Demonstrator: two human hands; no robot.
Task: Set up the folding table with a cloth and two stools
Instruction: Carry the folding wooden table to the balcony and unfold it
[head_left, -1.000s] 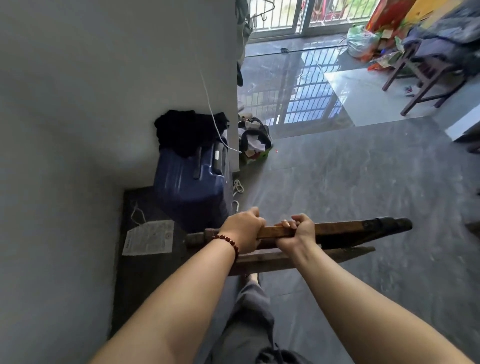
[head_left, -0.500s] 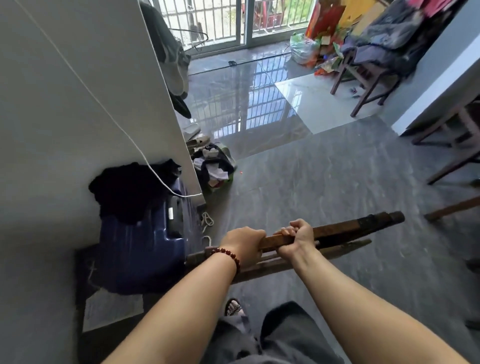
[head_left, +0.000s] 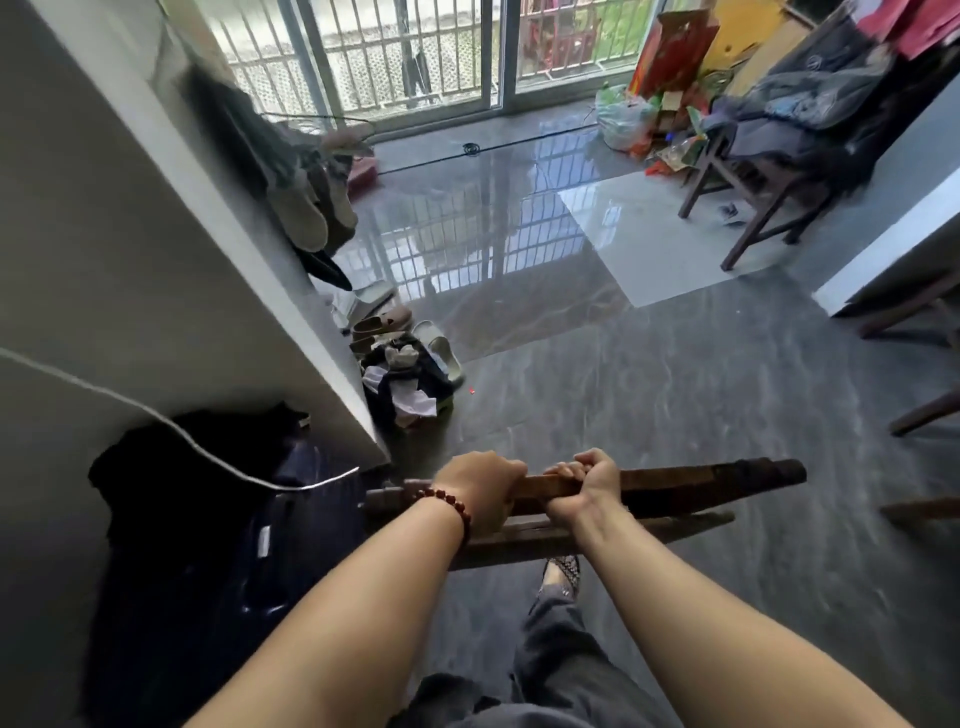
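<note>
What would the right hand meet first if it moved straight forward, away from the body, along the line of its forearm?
Probably nothing close. Past the right hand, shut on the folded wooden table, lies bare grey floor up to the balcony door. Depth is uncertain.

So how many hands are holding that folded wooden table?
2. The left hand, with a bead bracelet at its wrist, grips the table edge from above; the right hand grips it just beside, fingers curled over. Nothing else touches it.
</note>
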